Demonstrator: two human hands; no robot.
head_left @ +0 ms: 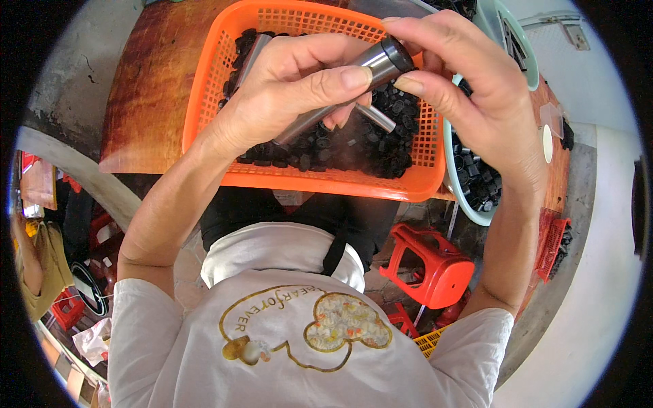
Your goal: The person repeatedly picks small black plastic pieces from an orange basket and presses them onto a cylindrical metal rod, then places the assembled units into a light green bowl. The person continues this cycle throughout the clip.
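Note:
My left hand is wrapped around a shiny metal tube, tilted with its upper end to the right. A black end cap sits on that upper end. The fingers of my right hand curl around the cap, thumb below and index finger above. Below my left fingers a thinner metal tube shows; whether they hold it is hidden. Another metal tube sticks out behind my left hand. Under both hands stands an orange plastic basket with many small black caps in it.
On the right, a pale green basin holds more black pieces. The basket rests on a wooden table. Red plastic stools stand on the floor below. At the far left another person's arm shows.

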